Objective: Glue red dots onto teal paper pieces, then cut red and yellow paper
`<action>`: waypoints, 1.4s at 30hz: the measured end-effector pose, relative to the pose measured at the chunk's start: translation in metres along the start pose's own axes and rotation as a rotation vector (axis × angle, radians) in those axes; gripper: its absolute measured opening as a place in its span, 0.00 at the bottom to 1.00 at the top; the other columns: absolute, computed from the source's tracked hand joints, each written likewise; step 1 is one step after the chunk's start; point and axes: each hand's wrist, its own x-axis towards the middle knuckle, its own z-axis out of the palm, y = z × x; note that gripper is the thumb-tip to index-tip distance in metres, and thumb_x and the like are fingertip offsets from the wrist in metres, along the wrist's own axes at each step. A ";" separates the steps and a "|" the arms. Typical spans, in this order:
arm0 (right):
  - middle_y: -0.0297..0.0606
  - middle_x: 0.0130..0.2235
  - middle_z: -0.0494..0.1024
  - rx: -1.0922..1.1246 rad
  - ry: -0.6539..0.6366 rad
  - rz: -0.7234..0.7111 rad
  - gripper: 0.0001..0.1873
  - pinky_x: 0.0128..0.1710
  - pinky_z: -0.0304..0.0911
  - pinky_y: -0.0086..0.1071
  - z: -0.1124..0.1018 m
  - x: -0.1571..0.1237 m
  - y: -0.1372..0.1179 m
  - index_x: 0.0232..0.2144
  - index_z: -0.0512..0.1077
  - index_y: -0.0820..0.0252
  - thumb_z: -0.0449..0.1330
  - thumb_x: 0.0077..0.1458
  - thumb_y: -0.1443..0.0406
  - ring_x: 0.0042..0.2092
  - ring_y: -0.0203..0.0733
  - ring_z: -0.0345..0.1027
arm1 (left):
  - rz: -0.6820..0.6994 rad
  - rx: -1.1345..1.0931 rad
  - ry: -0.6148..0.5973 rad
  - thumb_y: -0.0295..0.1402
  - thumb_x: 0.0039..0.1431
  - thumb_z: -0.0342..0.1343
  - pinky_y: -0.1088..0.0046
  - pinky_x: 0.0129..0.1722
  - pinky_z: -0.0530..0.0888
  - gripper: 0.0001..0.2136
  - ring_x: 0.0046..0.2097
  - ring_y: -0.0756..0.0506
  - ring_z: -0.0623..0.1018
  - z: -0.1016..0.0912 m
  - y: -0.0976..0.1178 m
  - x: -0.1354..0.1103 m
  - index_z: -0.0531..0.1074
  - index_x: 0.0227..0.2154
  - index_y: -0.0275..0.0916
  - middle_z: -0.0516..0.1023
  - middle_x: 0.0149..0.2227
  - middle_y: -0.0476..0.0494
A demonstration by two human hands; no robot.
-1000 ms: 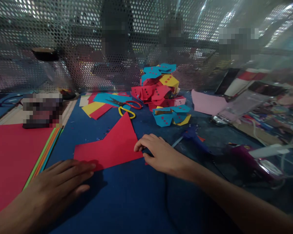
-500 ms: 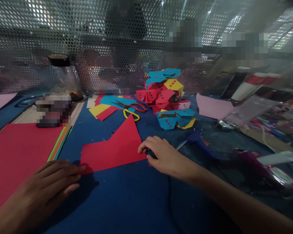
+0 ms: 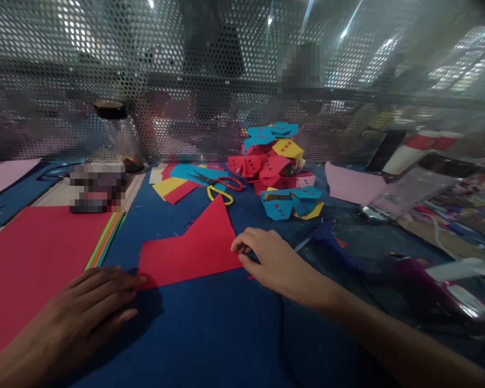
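Note:
A red sheet of paper (image 3: 194,258) lies on the blue tabletop, a pointed peak on its upper right side. My left hand (image 3: 92,302) is open, its fingers stretched out; the index fingertip touches the sheet's lower left corner. At the sheet's right edge, my right hand (image 3: 270,261) has curled fingers with the thumb close by, closed on that edge. How firmly it grips cannot be made out. Just beyond the peak are scissors (image 3: 220,188) with red and yellow handles, lying on coloured paper pieces (image 3: 173,183).
Folded red, blue and yellow paper shapes (image 3: 270,167) with dots are piled behind my right hand. A blue glue gun (image 3: 331,242) and a purple tool (image 3: 432,285) lie right. Coloured sheets (image 3: 28,269), a phone-like object (image 3: 97,188) and a jar (image 3: 123,140) stand left. Perforated metal (image 3: 153,70) closes the back.
The view has shifted slightly, so most things sit a little further right and lower. Both hands keep about the same place on the red paper.

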 end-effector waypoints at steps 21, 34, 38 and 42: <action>0.42 0.48 0.77 -0.103 0.161 -0.285 0.12 0.56 0.58 0.45 0.022 0.028 0.004 0.49 0.72 0.58 0.56 0.65 0.71 0.52 0.46 0.68 | -0.505 -0.316 -0.177 0.44 0.63 0.52 0.57 0.52 0.73 0.16 0.52 0.36 0.78 0.014 -0.019 0.126 0.75 0.48 0.42 0.81 0.50 0.40; 0.40 0.43 0.76 -0.107 0.202 -0.468 0.14 0.58 0.52 0.45 0.017 0.019 -0.002 0.45 0.75 0.59 0.54 0.62 0.76 0.47 0.43 0.67 | -0.639 -0.956 -0.241 0.37 0.49 0.62 0.62 0.43 0.75 0.23 0.42 0.41 0.80 0.052 -0.032 0.188 0.70 0.48 0.36 0.81 0.40 0.39; 0.40 0.43 0.76 -0.082 0.239 -0.486 0.14 0.60 0.52 0.46 0.010 0.015 -0.008 0.43 0.74 0.58 0.55 0.61 0.76 0.47 0.43 0.68 | -0.690 -1.076 -0.226 0.38 0.45 0.67 0.68 0.36 0.74 0.21 0.35 0.46 0.79 0.040 -0.032 0.188 0.73 0.43 0.38 0.79 0.34 0.47; 0.38 0.42 0.76 -0.018 0.294 -0.513 0.13 0.62 0.52 0.46 -0.007 0.007 -0.018 0.43 0.73 0.56 0.54 0.62 0.75 0.47 0.41 0.68 | -0.661 -1.112 -0.252 0.38 0.48 0.68 0.72 0.32 0.72 0.11 0.30 0.48 0.76 0.004 -0.030 0.181 0.73 0.26 0.39 0.77 0.27 0.51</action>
